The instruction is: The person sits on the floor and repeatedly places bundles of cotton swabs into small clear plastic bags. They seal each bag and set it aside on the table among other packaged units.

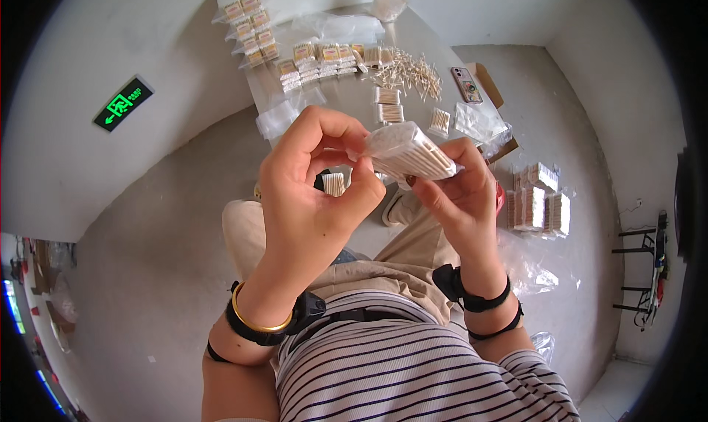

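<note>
Held up in front of my body is a see-through plastic bag of cotton swabs [414,153], the sticks lying side by side inside. My left hand [310,182] pinches the bag's left end between thumb and fingers. The right end rests in the grip of my right hand [463,201], its thumb underneath and its fingers along the far side. Beyond the bag, on the table, lie small bundles of cotton swabs [389,112] and another bundle [439,121] just to their right. Part of a further bundle [334,184] shows behind my left hand.
A loose heap of cotton swabs [405,74] lies on the grey table [346,94], beside rows of packed swabs [324,55]. Stacked packs [252,27] stand at the far left. A phone [466,85] and empty bags [479,123] are on the right. Swab stacks [538,204] stand at right.
</note>
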Demonstrator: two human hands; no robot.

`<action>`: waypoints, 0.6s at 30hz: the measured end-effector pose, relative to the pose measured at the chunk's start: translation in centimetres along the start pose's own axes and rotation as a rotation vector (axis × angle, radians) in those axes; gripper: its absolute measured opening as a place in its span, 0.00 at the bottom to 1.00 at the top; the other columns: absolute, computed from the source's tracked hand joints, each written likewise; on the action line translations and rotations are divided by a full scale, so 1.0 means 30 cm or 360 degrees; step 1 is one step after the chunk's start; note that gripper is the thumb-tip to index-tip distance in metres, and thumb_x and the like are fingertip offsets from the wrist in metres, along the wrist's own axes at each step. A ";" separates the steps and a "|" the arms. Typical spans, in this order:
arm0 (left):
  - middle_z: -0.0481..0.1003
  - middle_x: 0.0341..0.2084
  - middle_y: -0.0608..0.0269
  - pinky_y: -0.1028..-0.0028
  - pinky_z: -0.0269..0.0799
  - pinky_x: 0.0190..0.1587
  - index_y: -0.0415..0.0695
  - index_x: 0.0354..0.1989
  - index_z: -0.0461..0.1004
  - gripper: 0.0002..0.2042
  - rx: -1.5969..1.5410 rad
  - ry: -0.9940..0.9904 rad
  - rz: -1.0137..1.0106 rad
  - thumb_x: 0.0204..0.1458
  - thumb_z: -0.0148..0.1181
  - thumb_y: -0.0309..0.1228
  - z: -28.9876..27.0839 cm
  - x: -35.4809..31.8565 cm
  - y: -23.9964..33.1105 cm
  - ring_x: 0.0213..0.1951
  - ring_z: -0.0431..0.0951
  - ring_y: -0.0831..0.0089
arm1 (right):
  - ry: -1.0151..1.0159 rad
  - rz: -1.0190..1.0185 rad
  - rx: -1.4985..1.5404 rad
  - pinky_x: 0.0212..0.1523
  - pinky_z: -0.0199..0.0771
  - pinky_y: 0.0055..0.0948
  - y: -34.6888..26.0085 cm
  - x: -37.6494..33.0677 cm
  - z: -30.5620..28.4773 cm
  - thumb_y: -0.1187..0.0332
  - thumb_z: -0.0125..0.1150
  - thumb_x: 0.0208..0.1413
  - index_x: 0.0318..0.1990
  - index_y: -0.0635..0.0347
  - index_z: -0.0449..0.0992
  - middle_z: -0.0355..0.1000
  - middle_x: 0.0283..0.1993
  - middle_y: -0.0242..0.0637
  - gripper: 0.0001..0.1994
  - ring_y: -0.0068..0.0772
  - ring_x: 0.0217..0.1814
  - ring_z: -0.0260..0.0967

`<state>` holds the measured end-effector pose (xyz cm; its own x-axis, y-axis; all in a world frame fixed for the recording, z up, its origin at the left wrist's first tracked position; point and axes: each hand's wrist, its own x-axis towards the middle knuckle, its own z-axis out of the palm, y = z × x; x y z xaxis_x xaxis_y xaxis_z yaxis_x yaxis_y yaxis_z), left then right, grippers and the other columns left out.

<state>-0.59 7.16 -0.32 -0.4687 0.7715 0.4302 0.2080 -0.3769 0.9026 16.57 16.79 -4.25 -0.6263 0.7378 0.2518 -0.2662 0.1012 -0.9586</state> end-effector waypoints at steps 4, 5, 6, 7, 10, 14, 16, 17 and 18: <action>0.76 0.35 0.67 0.78 0.75 0.47 0.39 0.37 0.73 0.08 -0.0174 -0.0025 -0.0030 0.50 0.61 0.17 -0.003 0.004 -0.013 0.39 0.77 0.82 | -0.0118 0.0235 0.0400 0.57 0.76 0.28 -0.007 0.026 -0.015 0.78 0.65 0.60 0.48 0.66 0.69 0.76 0.48 0.35 0.12 0.24 0.52 0.75; 0.76 0.35 0.67 0.78 0.75 0.47 0.39 0.37 0.73 0.08 -0.0199 -0.0039 -0.0045 0.51 0.61 0.17 -0.008 0.006 -0.016 0.39 0.77 0.82 | -0.0150 0.0304 0.0452 0.57 0.76 0.29 -0.009 0.035 -0.019 0.78 0.65 0.60 0.48 0.66 0.69 0.77 0.48 0.35 0.12 0.24 0.51 0.75; 0.75 0.35 0.67 0.78 0.75 0.47 0.39 0.37 0.72 0.07 -0.0225 -0.0055 -0.0060 0.51 0.61 0.17 -0.013 0.008 -0.021 0.39 0.76 0.82 | -0.0183 0.0361 0.0472 0.56 0.76 0.29 -0.008 0.044 -0.025 0.78 0.65 0.60 0.49 0.66 0.70 0.77 0.48 0.35 0.12 0.25 0.51 0.76; 0.75 0.35 0.67 0.78 0.75 0.47 0.39 0.38 0.72 0.07 -0.0251 -0.0070 -0.0075 0.51 0.61 0.17 -0.017 0.010 -0.023 0.39 0.76 0.82 | -0.0216 0.0418 0.0493 0.55 0.77 0.29 -0.008 0.055 -0.033 0.78 0.64 0.61 0.50 0.65 0.70 0.77 0.48 0.35 0.12 0.25 0.50 0.76; 0.75 0.35 0.68 0.78 0.75 0.46 0.39 0.38 0.72 0.07 -0.0335 -0.0081 -0.0135 0.52 0.62 0.17 -0.027 0.011 -0.026 0.38 0.76 0.83 | -0.0361 0.0569 0.0573 0.53 0.77 0.30 -0.003 0.079 -0.055 0.76 0.64 0.61 0.53 0.65 0.70 0.78 0.48 0.36 0.15 0.27 0.49 0.77; 0.75 0.35 0.67 0.80 0.75 0.45 0.39 0.38 0.72 0.08 -0.0406 -0.0038 -0.0229 0.53 0.64 0.18 -0.032 0.016 -0.029 0.38 0.76 0.83 | -0.0450 0.0700 0.0736 0.52 0.76 0.30 -0.007 0.092 -0.051 0.71 0.65 0.61 0.58 0.67 0.70 0.78 0.49 0.38 0.20 0.28 0.49 0.77; 0.75 0.36 0.66 0.80 0.74 0.45 0.39 0.40 0.71 0.09 -0.0404 -0.0049 -0.0254 0.53 0.64 0.19 -0.044 0.015 -0.039 0.39 0.76 0.83 | -0.0491 0.0708 0.0780 0.53 0.75 0.30 -0.005 0.097 -0.049 0.71 0.65 0.61 0.59 0.68 0.70 0.78 0.50 0.39 0.21 0.28 0.50 0.76; 0.75 0.37 0.66 0.81 0.74 0.45 0.40 0.41 0.70 0.10 -0.0425 -0.0031 -0.0258 0.54 0.64 0.19 -0.044 0.014 -0.045 0.39 0.75 0.83 | -0.0512 0.0711 0.0801 0.53 0.75 0.30 -0.003 0.100 -0.049 0.70 0.65 0.61 0.59 0.68 0.70 0.78 0.50 0.39 0.21 0.28 0.51 0.76; 0.75 0.37 0.65 0.81 0.74 0.45 0.40 0.42 0.70 0.11 -0.0446 -0.0015 -0.0262 0.54 0.64 0.19 -0.044 0.016 -0.051 0.40 0.75 0.83 | -0.0517 0.0721 0.0808 0.53 0.75 0.29 -0.001 0.104 -0.049 0.70 0.65 0.61 0.60 0.68 0.69 0.77 0.51 0.40 0.22 0.28 0.51 0.76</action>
<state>-2.28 7.44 -1.51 -0.4684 0.8379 0.2802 -0.1150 -0.3723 0.9210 15.71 20.08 -3.64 -0.9185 0.3921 -0.0506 -0.1869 -0.5435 -0.8183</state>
